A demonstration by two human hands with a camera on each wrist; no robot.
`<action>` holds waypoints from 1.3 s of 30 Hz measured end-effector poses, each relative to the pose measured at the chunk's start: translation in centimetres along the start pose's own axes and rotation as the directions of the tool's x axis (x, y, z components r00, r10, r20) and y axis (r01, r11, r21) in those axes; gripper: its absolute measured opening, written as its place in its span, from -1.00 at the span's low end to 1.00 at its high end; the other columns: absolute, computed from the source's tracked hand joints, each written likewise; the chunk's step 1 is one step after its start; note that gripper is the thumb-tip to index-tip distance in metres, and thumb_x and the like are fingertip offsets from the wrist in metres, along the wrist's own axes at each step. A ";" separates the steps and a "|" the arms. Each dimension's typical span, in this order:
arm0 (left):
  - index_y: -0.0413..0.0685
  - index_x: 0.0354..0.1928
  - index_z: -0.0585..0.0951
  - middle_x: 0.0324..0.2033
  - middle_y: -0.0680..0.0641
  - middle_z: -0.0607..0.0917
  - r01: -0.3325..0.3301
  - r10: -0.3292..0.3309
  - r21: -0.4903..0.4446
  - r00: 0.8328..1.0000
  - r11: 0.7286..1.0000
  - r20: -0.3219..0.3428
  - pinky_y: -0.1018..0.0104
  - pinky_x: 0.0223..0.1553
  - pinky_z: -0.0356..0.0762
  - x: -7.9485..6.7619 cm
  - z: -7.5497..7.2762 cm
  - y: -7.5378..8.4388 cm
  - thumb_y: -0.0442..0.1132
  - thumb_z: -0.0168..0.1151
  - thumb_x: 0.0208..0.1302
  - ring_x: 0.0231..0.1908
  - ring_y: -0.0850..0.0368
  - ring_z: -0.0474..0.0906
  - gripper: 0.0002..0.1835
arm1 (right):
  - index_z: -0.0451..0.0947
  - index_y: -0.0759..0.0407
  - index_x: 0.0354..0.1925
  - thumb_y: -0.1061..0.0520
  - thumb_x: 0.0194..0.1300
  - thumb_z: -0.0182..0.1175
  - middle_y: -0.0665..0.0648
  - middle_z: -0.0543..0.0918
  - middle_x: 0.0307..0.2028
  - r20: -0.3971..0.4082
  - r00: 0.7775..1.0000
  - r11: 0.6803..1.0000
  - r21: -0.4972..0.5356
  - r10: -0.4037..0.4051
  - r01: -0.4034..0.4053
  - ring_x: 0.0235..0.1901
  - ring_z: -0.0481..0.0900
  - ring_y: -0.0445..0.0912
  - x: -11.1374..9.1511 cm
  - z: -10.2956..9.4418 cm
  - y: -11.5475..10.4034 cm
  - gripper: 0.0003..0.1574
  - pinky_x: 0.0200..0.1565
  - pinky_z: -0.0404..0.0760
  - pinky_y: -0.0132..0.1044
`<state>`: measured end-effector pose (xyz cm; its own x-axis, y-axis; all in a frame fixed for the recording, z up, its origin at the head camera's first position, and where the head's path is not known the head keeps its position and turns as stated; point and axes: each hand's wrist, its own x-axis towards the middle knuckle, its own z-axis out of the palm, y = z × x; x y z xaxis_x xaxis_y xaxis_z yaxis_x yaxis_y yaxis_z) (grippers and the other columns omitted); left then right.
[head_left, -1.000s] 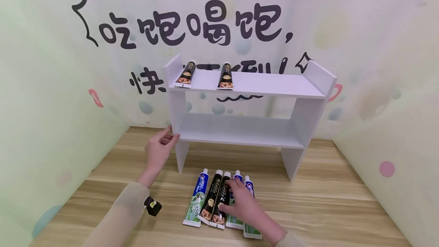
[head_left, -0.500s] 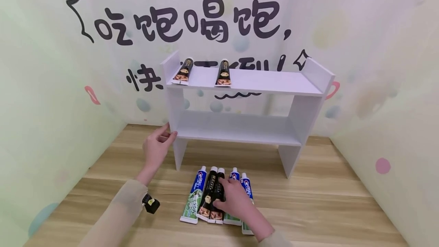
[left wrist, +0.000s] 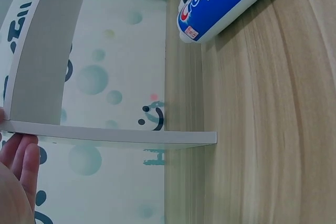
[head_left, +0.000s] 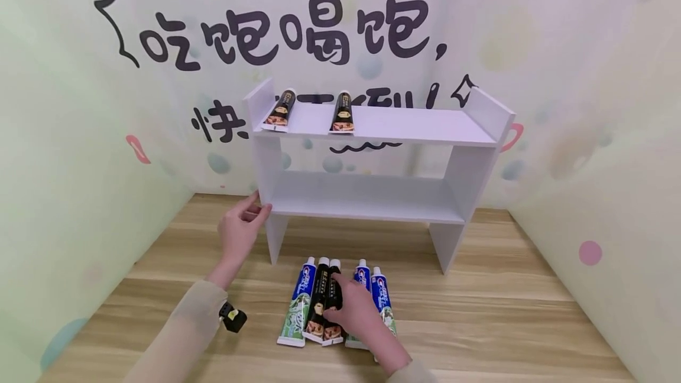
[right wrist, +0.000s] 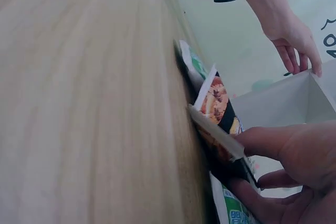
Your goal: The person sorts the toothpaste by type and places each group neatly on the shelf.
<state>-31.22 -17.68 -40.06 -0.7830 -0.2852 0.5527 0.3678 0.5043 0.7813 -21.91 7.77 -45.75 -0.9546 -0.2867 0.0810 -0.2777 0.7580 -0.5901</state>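
Black tube (head_left: 333, 294): right one of a pair, between the shelf and the desk's front edge (out of frame). Your right hand (head_left: 360, 312) pinches it, thumb against fingers; whether it is off the wood, cannot tell. Close on its left, a second black tube (head_left: 317, 300), then a blue-green tube (head_left: 299, 303); two more blue-green tubes (head_left: 384, 300) at right, partly behind your hand. Caps point to the desk's back edge.

Step, as judged: securing the hold. A lift would call for a steady pinch, straight up, without dragging the neighbour.

Farther: your left hand (head_left: 240, 229) grips the left upright of the white shelf (head_left: 367, 216). Its top board carries two upper black tubes (head_left: 343, 114), at the left end and left of centre, tails at the front edge.

Desk (head_left: 505, 312): pale woodgrain. Beyond its back edge, a pale wall (head_left: 489, 28) with dark lettering and pastel spots.
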 end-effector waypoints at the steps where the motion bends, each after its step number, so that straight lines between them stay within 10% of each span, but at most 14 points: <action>1: -0.11 0.14 0.65 -0.35 -0.26 0.78 -0.003 0.003 0.004 1.000 1.000 -0.002 0.72 -0.49 0.46 0.0 0.0 0.0 -0.16 0.42 0.21 -0.56 0.67 0.45 -0.55 | 0.38 0.34 0.31 0.08 0.01 0.54 0.34 0.68 0.05 0.005 1.000 1.000 0.030 -0.002 0.002 -0.01 0.66 0.20 0.0 0.1 0.0 -0.04 -0.05 0.70 0.02; 8: -0.12 0.13 0.66 -0.36 -0.26 0.78 -0.009 0.009 0.012 1.000 1.000 -0.006 0.73 -0.48 0.44 -0.1 -0.1 0.0 -0.17 0.43 0.20 -0.56 0.68 0.45 -0.55 | 0.37 0.29 0.34 0.10 0.01 0.53 0.13 0.66 -0.37 0.037 0.999 0.989 0.143 0.030 -0.035 -0.44 0.51 -0.15 0.2 0.0 0.6 -0.03 -0.44 0.52 -0.30; 15: -0.13 0.13 0.66 -0.35 -0.29 0.77 -0.007 0.007 0.008 1.000 1.000 0.000 0.74 -0.48 0.44 0.0 -0.1 0.1 -0.17 0.42 0.20 -0.56 0.70 0.44 -0.55 | 0.22 0.35 0.40 0.18 0.05 0.49 0.20 0.73 -0.34 0.112 0.992 0.937 0.335 0.064 -0.098 -0.65 0.61 -0.13 0.6 -0.7 1.2 0.04 -0.53 0.64 -0.28; 25: -0.13 0.13 0.65 -0.35 -0.27 0.78 -0.022 0.022 0.010 1.000 1.000 0.001 0.74 -0.48 0.45 0.0 -0.1 0.1 -0.16 0.42 0.20 -0.55 0.69 0.44 -0.55 | 0.01 0.47 0.46 0.32 0.05 0.45 0.30 0.67 -0.22 0.169 0.979 0.800 0.568 0.113 -0.191 -0.57 0.69 -0.04 0.8 -1.4 1.7 0.17 -0.48 0.73 -0.16; 39: -0.09 0.14 0.65 -0.35 -0.26 0.78 -0.023 0.023 0.034 1.000 0.999 0.003 0.74 -0.48 0.43 0.0 -0.1 0.0 -0.16 0.42 0.20 -0.55 0.71 0.43 -0.55 | 0.11 0.27 0.47 0.27 0.03 0.45 0.40 0.49 0.04 0.068 0.993 0.790 0.601 0.096 -0.118 -0.55 0.59 -0.08 0.4 -3.8 0.8 0.12 -0.42 0.74 -0.17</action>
<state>-31.14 -17.77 -39.99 -0.7760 -0.2712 0.5694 0.3684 0.5379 0.7583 -22.91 10.52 -43.18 -0.9673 -0.2518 -0.0309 -0.0424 0.2806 -0.9589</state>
